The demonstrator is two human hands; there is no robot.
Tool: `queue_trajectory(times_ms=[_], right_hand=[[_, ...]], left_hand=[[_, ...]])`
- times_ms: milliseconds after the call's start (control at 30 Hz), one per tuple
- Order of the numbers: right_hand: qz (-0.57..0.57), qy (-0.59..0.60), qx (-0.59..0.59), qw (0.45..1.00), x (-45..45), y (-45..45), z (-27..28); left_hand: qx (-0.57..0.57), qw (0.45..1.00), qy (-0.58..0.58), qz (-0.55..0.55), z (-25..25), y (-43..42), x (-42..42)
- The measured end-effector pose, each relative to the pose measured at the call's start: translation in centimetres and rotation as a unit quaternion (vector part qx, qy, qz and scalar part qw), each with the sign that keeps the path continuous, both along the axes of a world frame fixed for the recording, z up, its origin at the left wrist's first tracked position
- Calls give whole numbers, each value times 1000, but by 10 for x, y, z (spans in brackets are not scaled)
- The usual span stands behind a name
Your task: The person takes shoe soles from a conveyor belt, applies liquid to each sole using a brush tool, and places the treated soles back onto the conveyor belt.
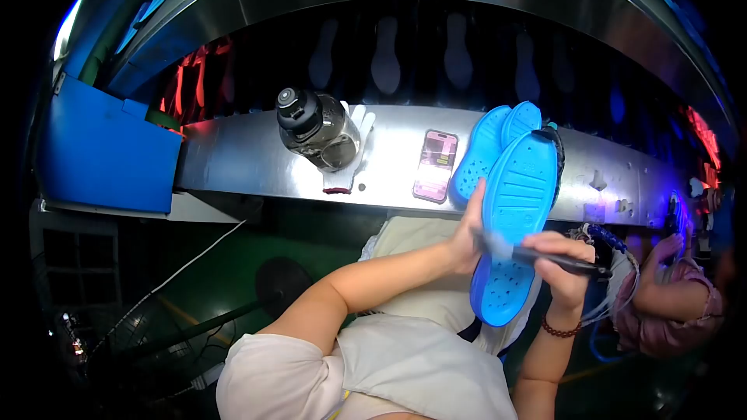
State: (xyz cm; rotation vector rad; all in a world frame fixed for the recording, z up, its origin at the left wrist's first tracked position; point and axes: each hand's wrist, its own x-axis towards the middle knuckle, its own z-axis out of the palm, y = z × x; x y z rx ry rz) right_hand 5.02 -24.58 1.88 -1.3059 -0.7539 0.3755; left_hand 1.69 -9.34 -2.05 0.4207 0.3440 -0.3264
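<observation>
A bright blue shoe sole [520, 187] with ridges and small holes is tilted up over the bench edge. My left hand [468, 235] grips it along its left side, thumb against the edge. Closed around the black handle of a brush [580, 266] is my right hand [566, 271]. The pale, motion-blurred brush head lies across the middle of the sole; whether it presses on the surface I cannot tell. Just behind, more blue soles [486, 140] rest on the metal bench [389, 136], partly covered by the held one.
A dark drink bottle [315, 128] stands on the bench beside a white glove [359, 128]. A phone [436, 165] lies close to the soles. Beyond the bench, dark soles [386, 54] sit in a row under a metal hood. Another person [673, 303] works at the right.
</observation>
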Motion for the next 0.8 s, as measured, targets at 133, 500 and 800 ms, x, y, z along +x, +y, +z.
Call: queue_trajectory(times_ms=[133,500,800], right_hand=[[-218,58,-59,972,9,-3,6],[-20,-48,-48,998,6,15,15],[81,-207,-96,970,5,11,30]], left_hand=[[-69,987,-106,-100,-9,9,-3],[10,994,-102,-26,6,33,7],[51,961,-231,145,28,54,20]])
